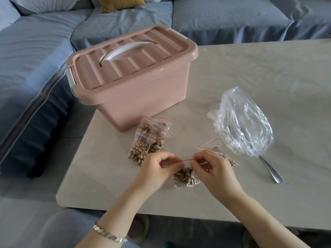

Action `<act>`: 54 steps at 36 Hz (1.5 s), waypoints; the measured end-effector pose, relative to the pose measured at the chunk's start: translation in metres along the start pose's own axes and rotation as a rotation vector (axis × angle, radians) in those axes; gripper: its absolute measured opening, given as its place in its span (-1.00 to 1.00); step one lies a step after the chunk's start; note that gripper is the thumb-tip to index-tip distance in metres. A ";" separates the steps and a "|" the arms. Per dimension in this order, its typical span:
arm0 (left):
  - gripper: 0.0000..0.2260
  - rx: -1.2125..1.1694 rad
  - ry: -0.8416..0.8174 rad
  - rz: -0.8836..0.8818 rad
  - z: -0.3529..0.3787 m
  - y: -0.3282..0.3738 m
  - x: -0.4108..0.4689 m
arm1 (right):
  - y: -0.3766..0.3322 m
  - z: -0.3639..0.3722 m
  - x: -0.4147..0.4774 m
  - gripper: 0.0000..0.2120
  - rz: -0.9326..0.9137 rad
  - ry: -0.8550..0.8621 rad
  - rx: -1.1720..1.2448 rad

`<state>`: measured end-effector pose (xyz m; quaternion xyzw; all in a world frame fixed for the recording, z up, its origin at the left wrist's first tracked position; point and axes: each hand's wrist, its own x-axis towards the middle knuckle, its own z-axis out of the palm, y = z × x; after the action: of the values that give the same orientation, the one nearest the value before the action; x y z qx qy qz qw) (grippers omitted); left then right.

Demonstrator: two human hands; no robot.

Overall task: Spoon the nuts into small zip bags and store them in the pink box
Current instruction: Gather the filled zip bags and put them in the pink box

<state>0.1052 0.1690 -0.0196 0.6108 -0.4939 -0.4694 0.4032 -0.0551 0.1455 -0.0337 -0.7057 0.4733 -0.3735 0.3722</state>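
In two hands [156,170] [213,170], one zip bag [184,177]

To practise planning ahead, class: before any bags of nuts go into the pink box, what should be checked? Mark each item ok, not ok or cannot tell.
1. Grip on the bag being closed: left hand and right hand both pinch the red strip of the held bag. Ok.
2. Held bag sealed along its whole strip: cannot tell.
3. Pink box open to take bags: its lid is on. Not ok.
4. Pile of filled bags near at hand, between box and left hand: ok.
5. Spoon out of the way, on the right, partly under the large clear bag: ok.
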 end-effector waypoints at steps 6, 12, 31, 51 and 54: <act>-0.83 0.130 -0.048 0.147 0.001 0.002 0.002 | -0.002 0.000 0.002 -0.65 -0.030 -0.035 0.008; -0.97 0.231 -0.047 0.265 0.001 -0.004 0.002 | 0.000 -0.001 -0.002 -0.78 -0.039 -0.069 -0.031; -0.94 0.355 0.020 0.270 -0.017 -0.014 -0.004 | 0.002 0.011 -0.012 -0.94 -0.081 0.117 -0.105; -0.68 0.326 0.154 0.226 -0.034 -0.006 -0.017 | -0.006 0.006 -0.010 -0.82 0.052 -0.005 -0.057; -0.67 0.325 0.106 0.267 -0.032 -0.004 -0.019 | -0.010 0.003 -0.005 -0.87 0.021 -0.149 -0.132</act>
<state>0.1355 0.1896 -0.0127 0.6208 -0.6176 -0.2932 0.3836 -0.0497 0.1536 -0.0270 -0.7495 0.4752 -0.2841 0.3630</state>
